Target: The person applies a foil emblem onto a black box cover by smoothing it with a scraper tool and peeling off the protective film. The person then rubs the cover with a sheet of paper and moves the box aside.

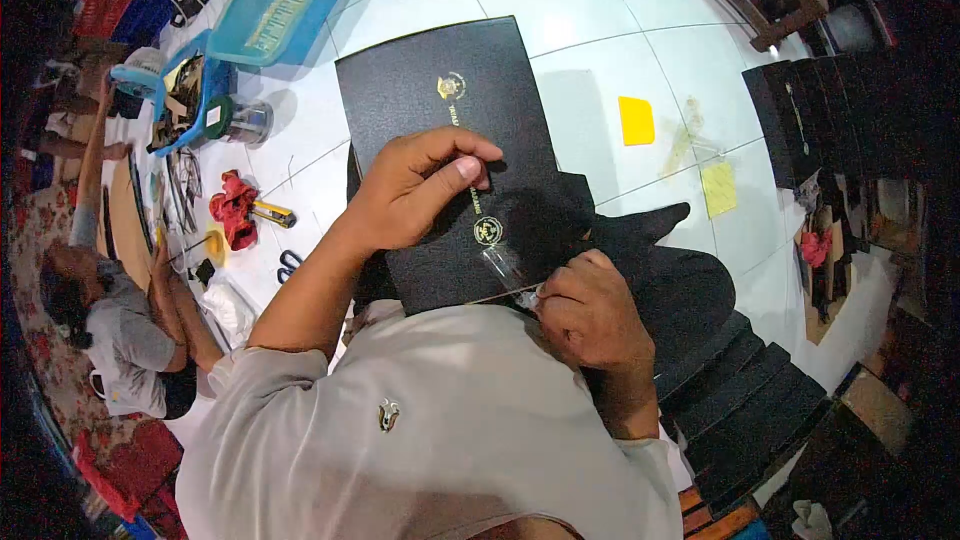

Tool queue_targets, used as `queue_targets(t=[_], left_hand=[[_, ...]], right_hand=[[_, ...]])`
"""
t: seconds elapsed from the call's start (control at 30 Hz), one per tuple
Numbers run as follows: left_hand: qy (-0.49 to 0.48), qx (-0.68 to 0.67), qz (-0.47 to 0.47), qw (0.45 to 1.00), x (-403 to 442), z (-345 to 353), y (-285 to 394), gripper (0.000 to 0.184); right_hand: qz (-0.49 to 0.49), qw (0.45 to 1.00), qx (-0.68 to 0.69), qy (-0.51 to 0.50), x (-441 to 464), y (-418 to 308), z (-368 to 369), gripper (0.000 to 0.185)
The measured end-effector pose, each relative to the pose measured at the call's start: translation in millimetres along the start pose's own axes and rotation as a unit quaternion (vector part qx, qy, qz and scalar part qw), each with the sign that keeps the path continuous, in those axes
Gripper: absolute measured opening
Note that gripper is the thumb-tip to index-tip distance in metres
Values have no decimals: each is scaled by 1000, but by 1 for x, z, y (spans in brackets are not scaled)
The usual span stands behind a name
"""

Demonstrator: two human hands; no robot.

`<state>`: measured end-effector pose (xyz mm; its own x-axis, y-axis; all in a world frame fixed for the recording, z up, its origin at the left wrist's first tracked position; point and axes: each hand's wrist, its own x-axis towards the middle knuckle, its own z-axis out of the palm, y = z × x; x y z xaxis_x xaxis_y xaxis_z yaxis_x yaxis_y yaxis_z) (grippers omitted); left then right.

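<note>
A black folder point(500, 90) with gold lettering and round gold emblems lies across my lap. My left hand point(420, 185) is over its middle, fingers curled in and thumb against them, with nothing visible between them. At the folder's near right edge, my right hand point(590, 310) is closed around the end of a small clear plastic strip point(503, 266). The strip's other end reaches over the folder's cover near the lower emblem. My right fingers hide the gripped part.
A blue bin point(208, 100), a clear jar point(250, 123), a yellow-black cutter point(274, 214) and scissors point(289, 266) are on the left. A yellow scraper point(636, 121) lies right on the tiles. Black folders point(740, 410) are stacked to my right. Another person point(135, 340) sits left.
</note>
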<state>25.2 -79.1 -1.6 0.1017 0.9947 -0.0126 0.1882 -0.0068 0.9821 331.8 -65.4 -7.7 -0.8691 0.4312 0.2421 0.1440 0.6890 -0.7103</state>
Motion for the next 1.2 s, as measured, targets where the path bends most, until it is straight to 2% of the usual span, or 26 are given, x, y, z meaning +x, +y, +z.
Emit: queue_targets(t=[0.3,0.33,0.5,0.57,0.6,0.67,0.7,0.77,0.8,0.87,0.93,1.0,1.07,1.13,1.17,1.2], left_hand=[[-1,5,6,1000,0,-1,1,26],[-3,13,5,1000,1,-2,2,26],[6,15,-7,1000,1,-1,2,27],[2,7,-7,1000,2,0,1,27],[0,4,-9,1000,2,1,1,27],[-3,1,-10,1000,2,1,0,27],[-7,-3,-6,1000,3,1,-1,27],[-11,-6,0,1000,4,0,-2,27],[-12,-19,-5,1000,4,0,-2,27],[-13,-32,-7,999,3,-1,-3,27],[-19,-74,2,997,0,-1,-6,26],[-18,-80,2,997,-3,-2,-4,25],[-18,-89,1,996,-3,-3,-5,24],[-44,-39,56,997,0,-7,-8,23],[-42,-40,59,997,1,-8,-7,23],[-44,-38,41,998,1,-9,-5,24]], right_hand=[[14,1000,12,-1,-2,-3,-3,23],[13,1000,6,-10,-3,-3,-3,16],[23,998,39,-32,-14,-4,-11,15],[11,997,41,58,-15,-8,-15,24],[13,997,40,59,-15,-9,-17,24],[44,991,27,123,-15,-12,-22,23],[44,991,25,124,-13,-14,-24,23],[120,969,66,206,-6,-21,-25,22],[119,969,65,207,-1,-22,-24,22],[132,948,79,279,11,-20,-23,22],[126,950,87,273,17,-16,-22,23],[122,932,95,327,33,-18,-18,24],[104,934,91,329,45,-17,-14,24],[92,950,43,296,57,-19,-11,25],[49,961,-46,268,65,-21,-15,23],[47,962,-48,266,69,-22,-14,23]])
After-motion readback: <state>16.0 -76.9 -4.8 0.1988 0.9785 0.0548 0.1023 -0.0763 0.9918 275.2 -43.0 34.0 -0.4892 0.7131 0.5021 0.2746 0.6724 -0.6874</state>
